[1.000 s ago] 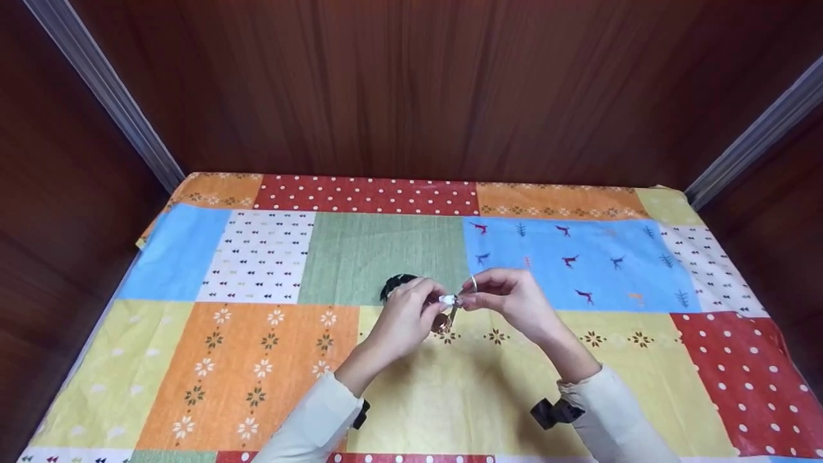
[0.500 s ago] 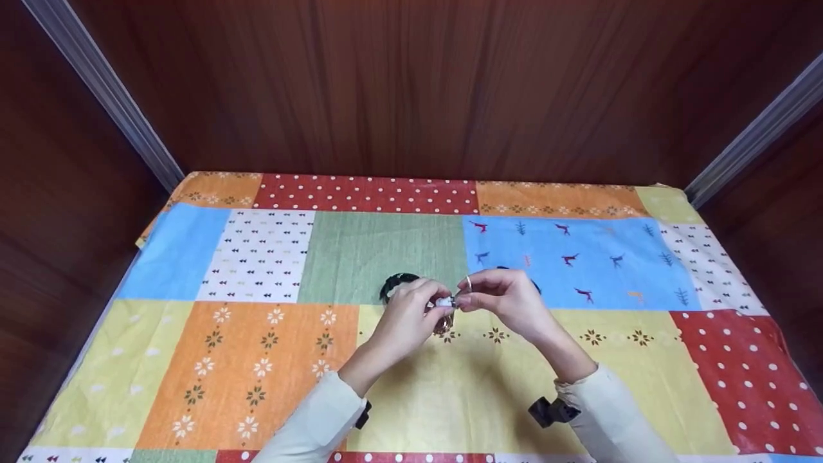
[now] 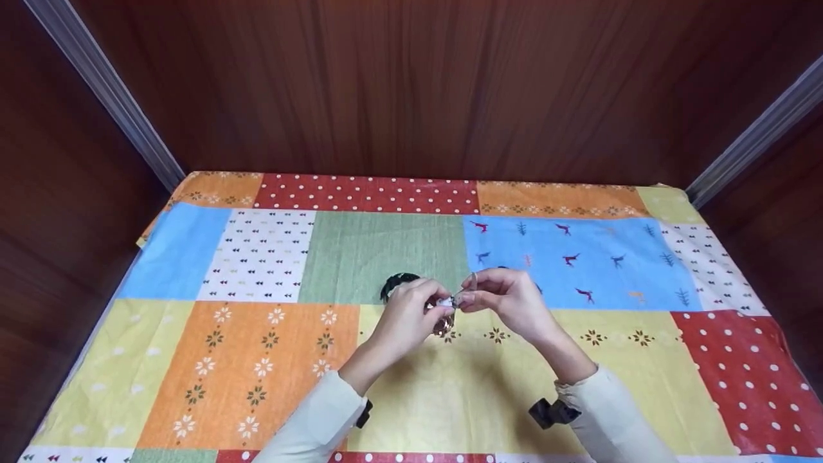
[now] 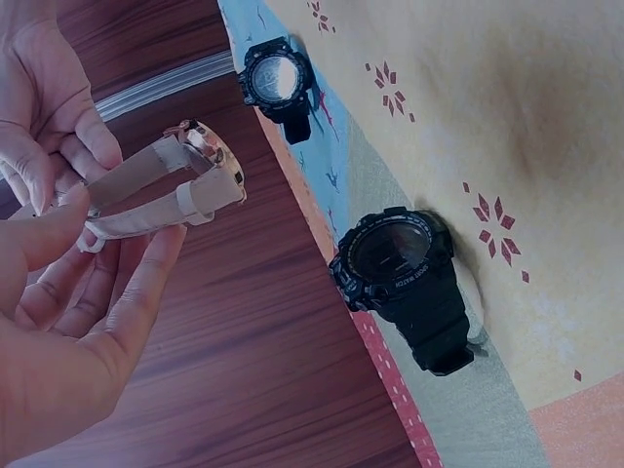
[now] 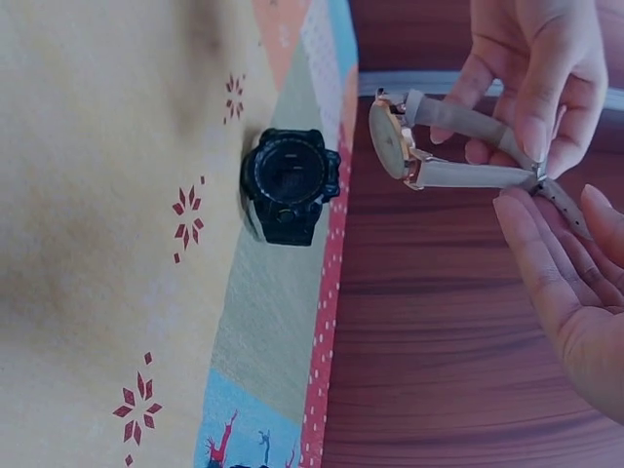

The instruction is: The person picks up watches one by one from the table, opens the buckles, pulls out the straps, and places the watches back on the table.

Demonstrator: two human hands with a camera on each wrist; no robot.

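Observation:
A wristwatch with a rose-gold case (image 5: 390, 141) and a pale strap (image 4: 141, 216) hangs in the air between both hands. Its strap forms a loop, with the metal buckle (image 5: 538, 174) by the fingertips. My left hand (image 3: 405, 318) pinches the strap beside the buckle. Opposite it, my right hand (image 3: 517, 305) pinches the strap's free end, which has small holes in the right wrist view. In the head view the case dangles below the left fingers. A black digital watch (image 4: 390, 252) stands on the cloth just beyond the left hand.
Another black watch (image 4: 275, 80) stands beyond the right hand, which mostly hides it in the head view. Patchwork cloth (image 3: 411, 251) covers the table, and a dark wood panel (image 3: 411, 90) rises behind. Each wrist carries a small black camera (image 3: 554, 413).
Both hands stay close together on the strap, with only small shifts of the fingers. The right hand has moved slightly left and down, revealing bits of the black watch behind it.

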